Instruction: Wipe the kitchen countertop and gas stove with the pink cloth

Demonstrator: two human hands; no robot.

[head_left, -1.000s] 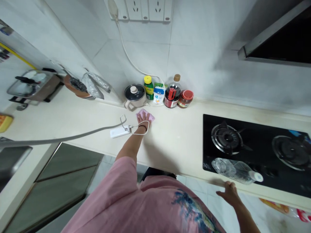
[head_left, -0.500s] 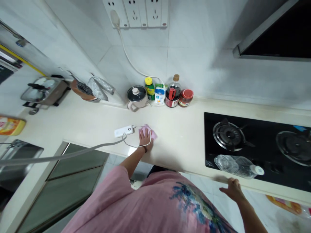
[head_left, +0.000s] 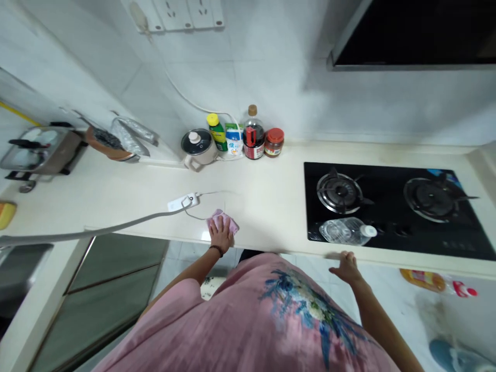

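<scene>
A person presses a pink cloth (head_left: 231, 224) to the pale countertop (head_left: 275, 201) with the left hand (head_left: 220, 236).
The left hand lies palm down with its fingers extended and slightly spread over the cloth, which sits near the counter's front edge, below and to the right of a white device (head_left: 176, 204) with a thin cable. The right hand (head_left: 346, 268) is at the front edge beside the black stove (head_left: 391, 206), its thumb stretched away from the fingers; whether it grips the edge cannot be told. Just beyond it, a clear plastic bottle (head_left: 344, 231) lies on its side on the stove. Against the back wall stand a lidded pot (head_left: 209, 155) and a red-lidded jar (head_left: 274, 147).
</scene>
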